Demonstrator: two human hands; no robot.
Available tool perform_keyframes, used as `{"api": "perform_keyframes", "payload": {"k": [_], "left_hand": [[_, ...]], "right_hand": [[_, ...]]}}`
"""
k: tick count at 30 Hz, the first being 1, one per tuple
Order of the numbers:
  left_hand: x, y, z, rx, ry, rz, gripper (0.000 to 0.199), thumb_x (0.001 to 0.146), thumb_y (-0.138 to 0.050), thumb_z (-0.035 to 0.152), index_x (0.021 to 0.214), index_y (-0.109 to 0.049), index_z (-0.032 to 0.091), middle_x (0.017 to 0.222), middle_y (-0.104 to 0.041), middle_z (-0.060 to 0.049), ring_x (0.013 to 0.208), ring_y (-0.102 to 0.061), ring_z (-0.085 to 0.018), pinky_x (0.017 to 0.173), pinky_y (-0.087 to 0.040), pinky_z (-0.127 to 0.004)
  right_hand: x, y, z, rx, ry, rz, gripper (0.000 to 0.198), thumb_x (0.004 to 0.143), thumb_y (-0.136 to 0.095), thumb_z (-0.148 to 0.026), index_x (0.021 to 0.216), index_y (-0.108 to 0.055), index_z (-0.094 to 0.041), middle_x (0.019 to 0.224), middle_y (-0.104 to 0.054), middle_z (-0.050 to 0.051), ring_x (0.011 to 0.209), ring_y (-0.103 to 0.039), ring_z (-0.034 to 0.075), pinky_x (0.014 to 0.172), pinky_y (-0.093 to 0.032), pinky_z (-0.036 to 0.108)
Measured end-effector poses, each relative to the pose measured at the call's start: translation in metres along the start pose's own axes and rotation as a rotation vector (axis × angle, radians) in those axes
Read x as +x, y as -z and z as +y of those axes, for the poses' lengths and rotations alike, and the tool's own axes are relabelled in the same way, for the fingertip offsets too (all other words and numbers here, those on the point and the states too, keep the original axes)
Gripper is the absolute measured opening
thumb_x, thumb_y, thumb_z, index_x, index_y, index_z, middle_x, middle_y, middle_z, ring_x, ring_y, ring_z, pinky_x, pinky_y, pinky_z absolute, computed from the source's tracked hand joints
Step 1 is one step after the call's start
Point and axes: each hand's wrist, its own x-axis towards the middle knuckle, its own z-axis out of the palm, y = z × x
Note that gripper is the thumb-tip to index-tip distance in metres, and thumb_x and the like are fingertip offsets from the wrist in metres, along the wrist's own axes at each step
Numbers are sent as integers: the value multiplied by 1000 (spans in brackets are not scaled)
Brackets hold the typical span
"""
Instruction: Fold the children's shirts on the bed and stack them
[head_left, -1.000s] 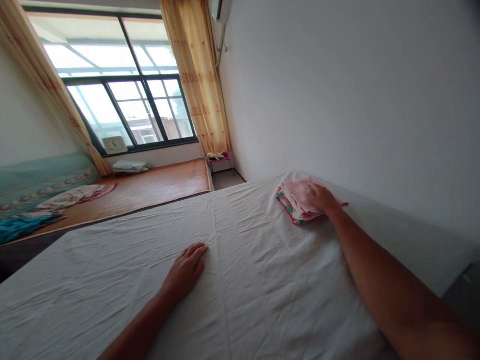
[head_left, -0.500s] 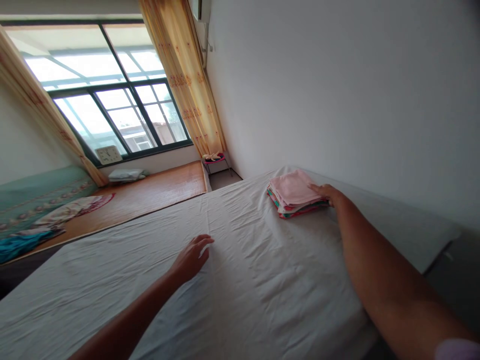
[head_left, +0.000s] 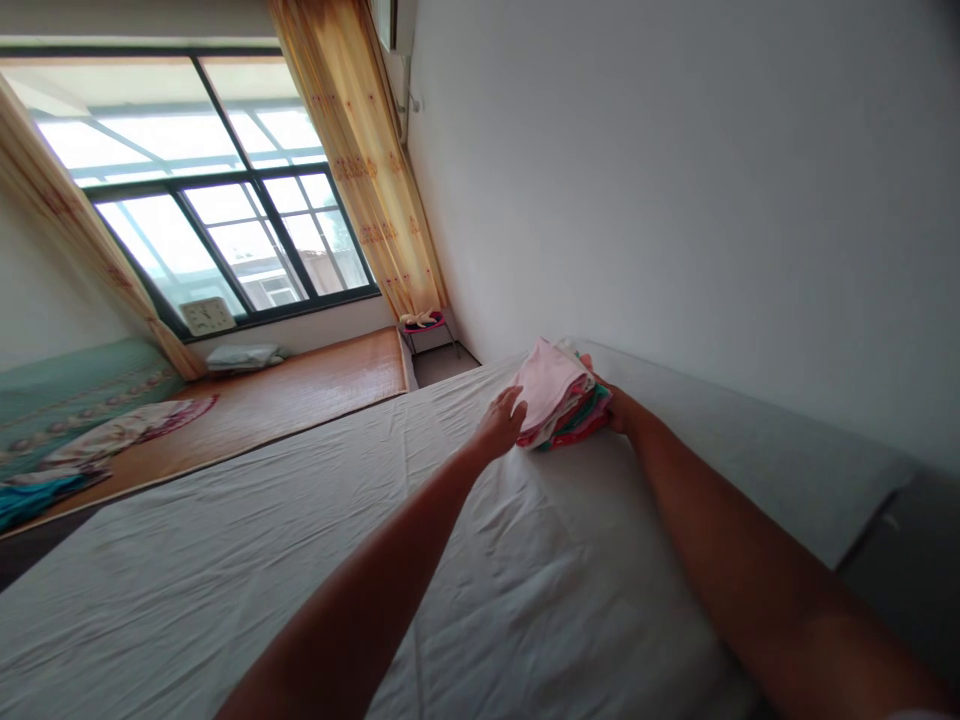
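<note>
A stack of folded cloths (head_left: 555,385), pale pink on top with red, green and white layers below, sits tilted on the white-sheeted bed (head_left: 315,500). My right hand (head_left: 616,405) grips the stack's right side, and its fingers are partly hidden behind the cloths. At the left edge of the stack is my left hand (head_left: 499,425), fingers apart and stretched toward the pink cloth. Whether it presses on the cloth is hard to make out.
A white wall (head_left: 675,200) runs along the bed's right side. Beyond the bed lies a lower brown mat platform (head_left: 322,375) with crumpled cloths and a folded pale bundle (head_left: 244,357). A small stool (head_left: 427,322) stands by the curtain (head_left: 367,180); a clock (head_left: 208,316) leans at the window.
My left hand has moved right and forward from the bare sheet to the stack. The stack has turned, tilted and shifted slightly left, with my right hand still on it.
</note>
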Motion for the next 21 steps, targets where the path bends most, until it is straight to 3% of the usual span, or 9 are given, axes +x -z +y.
{"api": "perform_keyframes", "payload": {"k": [4, 9, 12, 15, 18, 21], "left_hand": [[24, -17, 7, -64, 6, -54, 41, 95, -33, 29, 131, -47, 17, 135, -51, -12, 129, -41, -25, 109, -31, -46], [7, 16, 26, -47, -95, -80, 38, 95, -32, 31, 127, -52, 21, 137, -49, -8, 128, -42, -24, 109, -31, -45], [-32, 52, 37, -10, -142, 17, 35, 93, -38, 29, 125, -52, 24, 135, -50, -7, 126, -43, -23, 108, -32, -44], [-85, 89, 39, -53, -14, 200, 33, 87, -51, 30, 120, -53, 24, 126, -52, -9, 108, -56, -21, 93, -47, -39], [-140, 126, 24, -156, 212, 381, 34, 82, -57, 30, 114, -53, 19, 114, -55, -11, 88, -62, -17, 77, -54, -33], [-190, 166, 1, -177, 296, 400, 21, 80, -57, 27, 99, -58, 18, 99, -63, -7, 85, -64, -18, 76, -54, -31]], "right_hand": [[2, -11, 1, 219, -219, -194, 52, 82, -45, -63, 99, -65, -19, 91, -73, 10, 82, -67, 24, 75, -53, 40], [-10, -33, -14, 289, -141, -238, 37, 83, -52, -50, 99, -66, -20, 86, -73, 6, 80, -67, 22, 71, -54, 34], [-29, -58, -26, 290, -80, -335, 38, 83, -54, -50, 105, -64, -21, 80, -72, 4, 77, -67, 23, 67, -54, 33], [-54, -97, -32, 256, -39, -424, 43, 81, -57, -50, 116, -58, -25, 84, -71, 2, 79, -66, 22, 67, -55, 32], [-76, -152, -31, 260, 24, -553, 47, 78, -65, -43, 122, -53, -30, 108, -67, 2, 94, -64, 22, 76, -54, 32], [-91, -219, -30, 261, 130, -694, 52, 76, -69, -39, 123, -51, -29, 124, -60, 4, 103, -61, 22, 81, -53, 34]]}}
